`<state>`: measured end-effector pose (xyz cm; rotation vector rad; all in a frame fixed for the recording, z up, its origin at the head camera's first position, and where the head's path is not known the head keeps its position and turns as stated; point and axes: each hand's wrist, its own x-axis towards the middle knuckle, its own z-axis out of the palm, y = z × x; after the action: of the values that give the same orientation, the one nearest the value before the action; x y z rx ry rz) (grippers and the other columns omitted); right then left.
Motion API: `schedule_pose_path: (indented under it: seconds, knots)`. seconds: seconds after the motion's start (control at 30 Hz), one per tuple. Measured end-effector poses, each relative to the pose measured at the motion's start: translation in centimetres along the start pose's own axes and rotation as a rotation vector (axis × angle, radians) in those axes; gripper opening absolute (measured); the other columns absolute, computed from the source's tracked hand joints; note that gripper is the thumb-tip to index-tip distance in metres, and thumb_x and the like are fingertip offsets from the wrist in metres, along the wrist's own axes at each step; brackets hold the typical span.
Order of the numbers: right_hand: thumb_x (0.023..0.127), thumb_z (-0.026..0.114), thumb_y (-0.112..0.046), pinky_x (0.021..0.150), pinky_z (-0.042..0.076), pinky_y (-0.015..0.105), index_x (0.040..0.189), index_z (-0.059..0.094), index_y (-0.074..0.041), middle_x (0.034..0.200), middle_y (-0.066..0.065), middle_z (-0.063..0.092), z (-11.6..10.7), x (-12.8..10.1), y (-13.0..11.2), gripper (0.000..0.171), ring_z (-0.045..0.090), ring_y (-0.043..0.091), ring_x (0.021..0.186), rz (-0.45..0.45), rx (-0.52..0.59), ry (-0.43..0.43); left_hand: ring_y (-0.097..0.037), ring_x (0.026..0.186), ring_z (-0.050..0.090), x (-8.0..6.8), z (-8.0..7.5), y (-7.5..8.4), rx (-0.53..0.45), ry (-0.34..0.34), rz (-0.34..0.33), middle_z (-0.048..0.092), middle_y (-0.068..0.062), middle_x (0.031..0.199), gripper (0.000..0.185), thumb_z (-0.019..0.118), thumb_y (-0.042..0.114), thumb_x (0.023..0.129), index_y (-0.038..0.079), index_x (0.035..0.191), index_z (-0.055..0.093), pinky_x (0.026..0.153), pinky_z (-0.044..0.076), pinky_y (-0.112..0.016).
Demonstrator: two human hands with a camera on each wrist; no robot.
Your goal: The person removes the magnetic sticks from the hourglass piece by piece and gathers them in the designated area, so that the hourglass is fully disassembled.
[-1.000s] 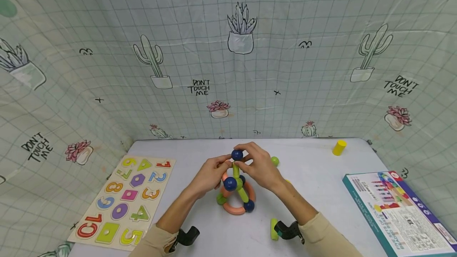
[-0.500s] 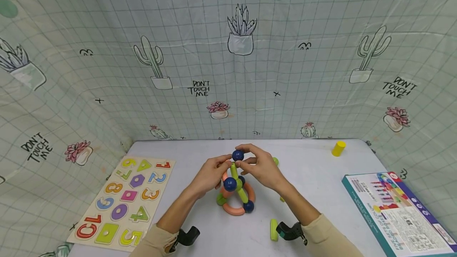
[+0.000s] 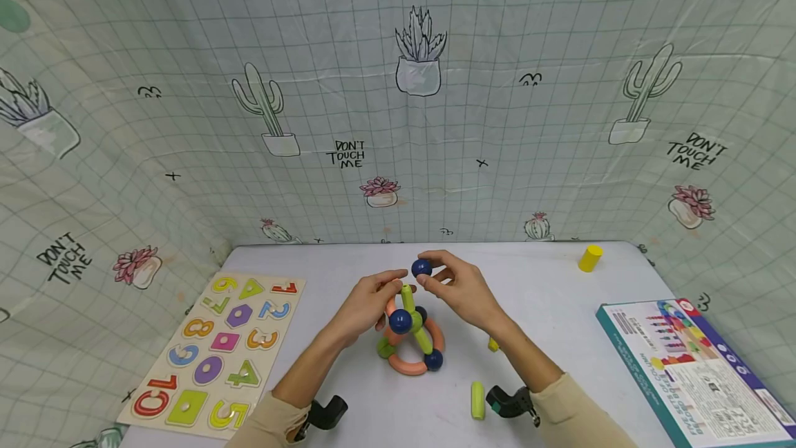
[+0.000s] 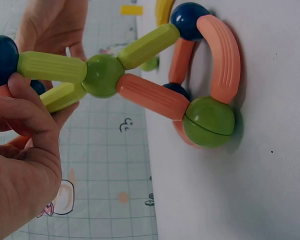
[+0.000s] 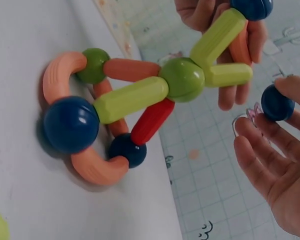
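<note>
The right hand (image 3: pixel 460 289) pinches a blue ball (image 3: pixel 421 267) in its grip, just above the green stick (image 3: pixel 407 296). The left hand (image 3: pixel 367 303) holds the stick toy (image 3: pixel 410 337) on the worktop (image 3: pixel 547 337).

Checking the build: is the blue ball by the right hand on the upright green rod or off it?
Off. The right hand pinches the blue ball clear of the green rod; the right wrist view shows a gap.
</note>
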<state>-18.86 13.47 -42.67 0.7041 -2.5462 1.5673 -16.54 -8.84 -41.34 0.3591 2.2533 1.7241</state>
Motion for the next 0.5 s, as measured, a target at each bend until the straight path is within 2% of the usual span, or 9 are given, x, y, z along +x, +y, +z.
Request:
schedule_pose_path:
  seconds: [0.07,0.3,0.5]
  knots:
    - [0.096,0.069,-0.04,0.07,0.057,0.031,0.132,0.062,-0.024,0.116,0.001,0.065,-0.4,-0.1,0.3,0.04,0.069,0.013,0.088,0.015,-0.007,0.013,-0.009,0.041,0.039,0.1,0.0,-0.1,-0.006,-0.007,0.0,0.069,-0.011,0.126,0.045,0.046,0.026,0.108,0.007,0.149,0.048,0.042,0.038,-0.021]
    - [0.097,0.066,-0.041,0.064,0.056,0.032,0.131,0.063,-0.017,0.109,0.007,0.066,-3.3,-0.1,1.9,0.042,0.068,0.019,0.081,0.083,-0.053,0.104,-0.01,0.043,0.04,0.3,0.1,-0.2,-0.004,-0.015,-0.015,0.07,-0.009,0.126,0.046,0.048,0.029,0.108,0.007,0.148,0.05,0.045,0.039,-0.022]
    - [0.098,0.063,-0.048,0.067,0.056,0.036,0.137,0.059,-0.015,0.113,0.01,0.064,-6.3,-0.2,5.3,0.051,0.068,0.033,0.088,0.221,-0.133,0.145,-0.01,0.043,0.039,0.2,0.1,-0.3,-0.009,-0.01,-0.015,0.069,-0.009,0.128,0.042,0.048,0.028,0.108,0.01,0.146,0.053,0.045,0.038,-0.022]
